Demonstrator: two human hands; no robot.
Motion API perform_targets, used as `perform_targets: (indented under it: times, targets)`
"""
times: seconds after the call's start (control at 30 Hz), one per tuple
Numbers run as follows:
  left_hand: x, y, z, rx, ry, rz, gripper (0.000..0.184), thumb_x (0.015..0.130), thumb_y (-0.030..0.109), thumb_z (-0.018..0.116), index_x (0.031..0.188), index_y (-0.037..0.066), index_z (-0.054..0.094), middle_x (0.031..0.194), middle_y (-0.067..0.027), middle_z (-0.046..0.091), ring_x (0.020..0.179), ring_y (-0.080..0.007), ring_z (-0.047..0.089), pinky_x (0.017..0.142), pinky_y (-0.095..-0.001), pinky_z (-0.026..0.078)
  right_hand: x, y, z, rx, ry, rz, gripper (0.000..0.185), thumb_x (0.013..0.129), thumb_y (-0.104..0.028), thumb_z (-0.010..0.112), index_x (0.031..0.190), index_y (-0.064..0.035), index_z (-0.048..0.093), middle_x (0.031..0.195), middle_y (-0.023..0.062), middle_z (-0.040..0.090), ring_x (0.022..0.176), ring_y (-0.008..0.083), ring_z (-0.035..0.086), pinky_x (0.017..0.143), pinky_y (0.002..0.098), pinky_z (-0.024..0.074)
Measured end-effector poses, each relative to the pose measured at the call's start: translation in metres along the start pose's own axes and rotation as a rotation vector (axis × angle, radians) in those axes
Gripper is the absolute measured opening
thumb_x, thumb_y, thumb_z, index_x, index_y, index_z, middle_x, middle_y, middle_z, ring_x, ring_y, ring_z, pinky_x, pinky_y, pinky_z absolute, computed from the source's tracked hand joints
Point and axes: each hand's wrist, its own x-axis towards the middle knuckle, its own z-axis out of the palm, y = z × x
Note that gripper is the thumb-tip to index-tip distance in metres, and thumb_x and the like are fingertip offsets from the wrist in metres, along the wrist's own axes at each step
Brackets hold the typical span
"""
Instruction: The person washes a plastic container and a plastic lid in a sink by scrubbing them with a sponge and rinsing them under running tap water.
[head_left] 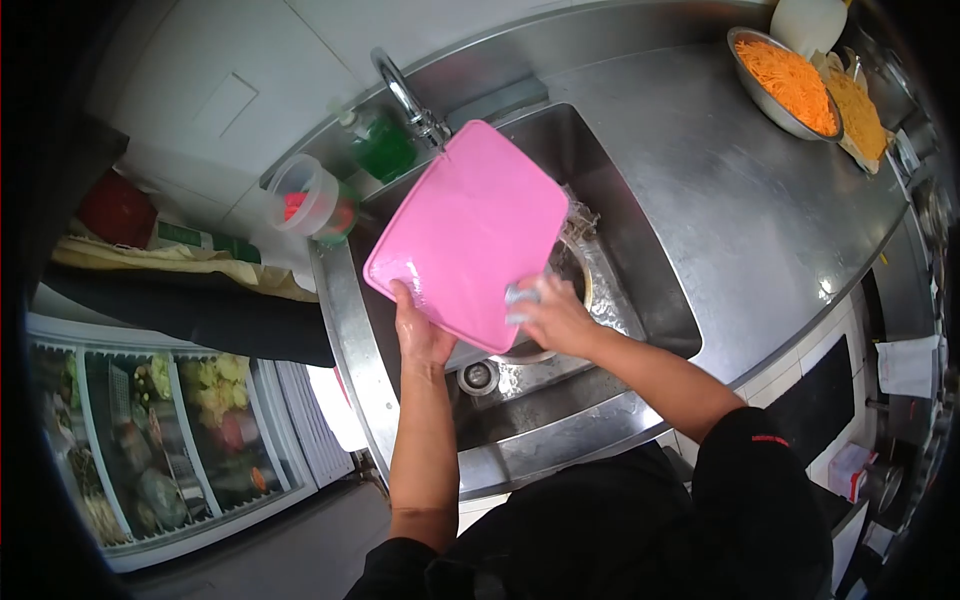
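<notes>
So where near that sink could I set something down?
The steel counter is bare between the sink and the bowl of orange shreds. Beside the faucet it's crowded with a green bottle and clear tub; a pink panel is held over the sink.

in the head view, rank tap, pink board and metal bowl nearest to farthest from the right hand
1. Pink board: right at the right hand, extending up-left.
2. Tap: upper left, beyond the board.
3. Metal bowl: farthest, upper right on the counter.

No text or number can be read.
</notes>
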Motion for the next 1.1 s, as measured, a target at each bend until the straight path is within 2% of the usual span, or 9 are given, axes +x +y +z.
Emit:
perform_targets:
  times: [0.13, 0.17, 0.23, 0.4, 0.53, 0.63, 0.77, 0.9, 1.1]
  targets:
    - [0.005, -0.006, -0.001, -0.050, -0.013, 0.094, 0.071, 0.101, 0.058, 0.032, 0.146, 0.003, 0.034, 0.144, -0.0163, 0.046, 0.132, -0.0327, 0.045, 0.110, -0.0474, 0.038, 0.021, 0.018, 0.040, 0.424, 0.428, 0.812, 0.049, 0.086, -0.022, 0.068, 0.129, -0.0040, 0.051, 0.124, 0.0220, 0.051, 0.112, 0.0360, 0.053, 0.097, 0.0451, 0.0428]
    - [0.003, -0.013, 0.002, -0.048, 0.001, 0.107, 0.069, 0.102, 0.056, 0.033, 0.146, 0.003, 0.033, 0.143, -0.0158, 0.046, 0.132, -0.0324, 0.045, 0.110, -0.0475, 0.038, 0.024, 0.011, 0.045, 0.623, 0.442, 0.857, 0.060, 0.087, -0.028, 0.068, 0.129, 0.0066, 0.043, 0.119, 0.0293, 0.056, 0.107, 0.0360, 0.058, 0.095, 0.0437, 0.0449]
    - [-0.003, -0.038, 0.002, 0.033, 0.021, 0.104, 0.065, 0.102, 0.052, 0.036, 0.146, 0.004, 0.033, 0.142, -0.0148, 0.047, 0.131, -0.0321, 0.047, 0.109, -0.0477, 0.039, 0.027, -0.006, 0.045, 0.869, 0.478, 0.883, 0.059, 0.089, -0.027, 0.067, 0.131, 0.0057, 0.041, 0.113, 0.0222, 0.059, 0.101, 0.0277, 0.060, 0.090, 0.0390, 0.0472]
    - [-0.017, -0.064, 0.008, 0.108, 0.001, 0.001, 0.053, 0.104, 0.039, 0.044, 0.142, 0.003, 0.038, 0.137, -0.0133, 0.051, 0.125, -0.0307, 0.053, 0.102, -0.0477, 0.046, 0.027, -0.021, 0.041, 0.407, 0.296, 0.724, 0.049, 0.092, -0.029, 0.066, 0.124, 0.0039, 0.051, 0.116, 0.0254, 0.055, 0.108, 0.0321, 0.057, 0.093, 0.0395, 0.0455]
    - [-0.007, -0.054, -0.002, 0.147, -0.006, 0.033, 0.049, 0.105, 0.037, 0.041, 0.141, 0.004, 0.040, 0.135, -0.0143, 0.053, 0.120, -0.0304, 0.056, 0.095, -0.0515, 0.049, 0.018, -0.037, 0.017, 0.187, 0.419, 0.219, 0.031, 0.086, -0.022, 0.067, 0.113, -0.0068, 0.065, 0.114, 0.0192, 0.055, 0.109, 0.0401, 0.053, 0.097, 0.0437, 0.0432]
    - [0.001, -0.058, -0.003, 0.108, 0.048, 0.086, 0.049, 0.106, 0.038, 0.039, 0.141, 0.004, 0.040, 0.135, -0.0149, 0.053, 0.120, -0.0308, 0.056, 0.094, -0.0516, 0.049, 0.015, -0.034, 0.022, 0.195, 0.205, -0.005, 0.025, 0.083, -0.019, 0.068, 0.106, -0.0077, 0.068, 0.113, 0.0129, 0.056, 0.108, 0.0365, 0.054, 0.094, 0.0453, 0.0442]
    - [-0.014, -0.056, 0.018, 0.025, 0.033, 0.066, 0.051, 0.106, 0.039, 0.036, 0.140, 0.001, 0.039, 0.135, -0.0150, 0.052, 0.120, -0.0305, 0.055, 0.098, -0.0468, 0.048, 0.045, -0.005, -0.004, -0.037, 0.267, 0.307, 0.012, 0.078, -0.011, 0.068, 0.090, -0.0104, 0.070, 0.109, 0.0110, 0.058, 0.105, 0.0344, 0.055, 0.090, 0.0431, 0.0459]
    - [0.006, -0.059, 0.001, 0.036, 0.047, 0.081, 0.053, 0.106, 0.041, 0.035, 0.142, 0.003, 0.036, 0.136, -0.0151, 0.051, 0.123, -0.0301, 0.054, 0.101, -0.0462, 0.047, 0.029, -0.030, 0.027, 0.246, 0.238, 0.111, 0.015, 0.079, -0.014, 0.067, 0.093, -0.0117, 0.072, 0.109, 0.0100, 0.058, 0.105, 0.0325, 0.055, 0.088, 0.0424, 0.0472]
    - [-0.009, -0.064, 0.004, -0.006, 0.050, 0.109, 0.054, 0.106, 0.042, 0.036, 0.142, 0.001, 0.037, 0.136, -0.0147, 0.051, 0.124, -0.0292, 0.052, 0.102, -0.0451, 0.045, 0.044, -0.007, 0.010, 0.025, 0.223, 0.340, 0.016, 0.080, -0.016, 0.067, 0.095, -0.0111, 0.071, 0.107, 0.0106, 0.057, 0.108, 0.0328, 0.054, 0.093, 0.0402, 0.0458]
